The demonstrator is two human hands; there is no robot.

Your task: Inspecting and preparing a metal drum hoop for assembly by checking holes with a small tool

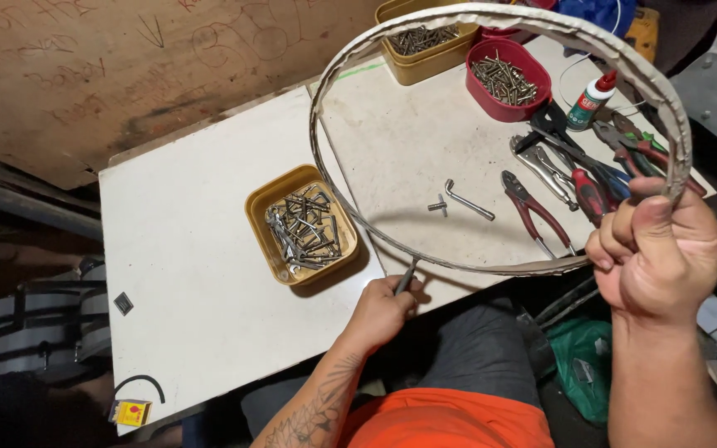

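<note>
My right hand (660, 253) grips a large, worn metal hoop (338, 62) at its right side and holds it tilted above the white worktable (192, 274). My left hand (382, 314) pinches a small dark metal tool (407, 275) against the hoop's near edge. Through the hoop I see a bent metal rod (468, 200) and a small fitting (439, 205) lying on the table.
A yellow tray (260, 217) of metal hooks sits left of the hoop. At the back stand a yellow tray of screws (422, 64) and a red tub of screws (504, 104). Red-handled pliers (534, 212), other hand tools (601, 170) and a glue bottle (592, 99) lie at the right.
</note>
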